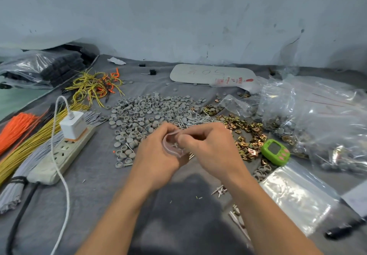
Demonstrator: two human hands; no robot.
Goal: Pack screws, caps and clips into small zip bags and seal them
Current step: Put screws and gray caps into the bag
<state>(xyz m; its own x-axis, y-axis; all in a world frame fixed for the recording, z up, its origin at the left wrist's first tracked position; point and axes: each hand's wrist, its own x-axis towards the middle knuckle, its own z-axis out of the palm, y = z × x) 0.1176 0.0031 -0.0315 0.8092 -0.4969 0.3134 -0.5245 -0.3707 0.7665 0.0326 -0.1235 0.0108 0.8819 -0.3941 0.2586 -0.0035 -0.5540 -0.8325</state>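
My left hand (156,151) and my right hand (208,145) meet at the middle of the grey cloth, both pinching a small clear zip bag (172,143) whose mouth gapes open. A screw shows inside the bag. Behind the hands lies a wide heap of grey round caps (143,111). A pile of silver screws (196,120) sits just beyond my right hand. Brass-coloured clips (246,133) spread to the right of it.
A stack of empty zip bags (296,193) lies at the right front, a green timer (275,152) beside it. Big clear bags of packed parts (317,119) fill the right. A power strip with white charger (65,145) and wire bundles (25,139) occupy the left.
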